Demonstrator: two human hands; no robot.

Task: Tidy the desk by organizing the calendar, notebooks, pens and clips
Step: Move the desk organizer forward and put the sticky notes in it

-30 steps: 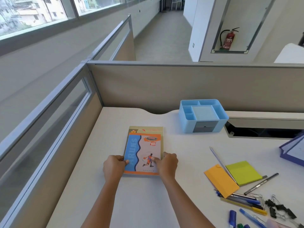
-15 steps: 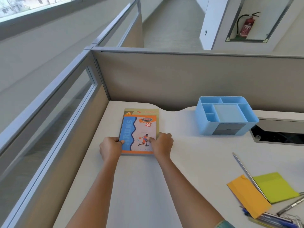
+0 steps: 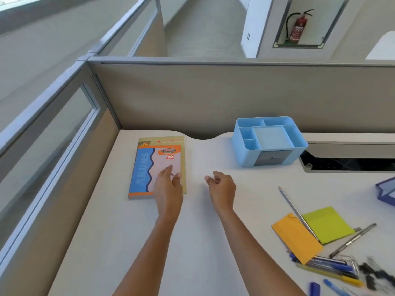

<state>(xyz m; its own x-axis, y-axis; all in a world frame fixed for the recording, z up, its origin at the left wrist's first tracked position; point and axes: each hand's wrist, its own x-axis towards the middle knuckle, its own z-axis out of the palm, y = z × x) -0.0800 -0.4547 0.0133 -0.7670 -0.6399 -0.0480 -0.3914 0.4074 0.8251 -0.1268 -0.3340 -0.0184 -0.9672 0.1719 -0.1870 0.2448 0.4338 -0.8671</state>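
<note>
Two stacked notebooks, the top one blue and orange, lie flat in the desk's far left corner. My left hand hovers over their near right corner, fingers apart, holding nothing. My right hand is off the notebooks, above bare desk to their right, fingers loosely curled and empty. Several pens and black binder clips lie in a heap at the near right. A light blue desk organizer stands at the back, its compartments empty.
Orange sticky notes and green sticky notes lie at the right with a silver pen across them. A blue tray edge shows at far right. Partition walls close the desk's back and left. A cable slot opens behind the organizer.
Both hands have let go of the notebooks, which now lie further back in the corner. My right hand has moved right, off the stack; the left has shifted right over the cover.
</note>
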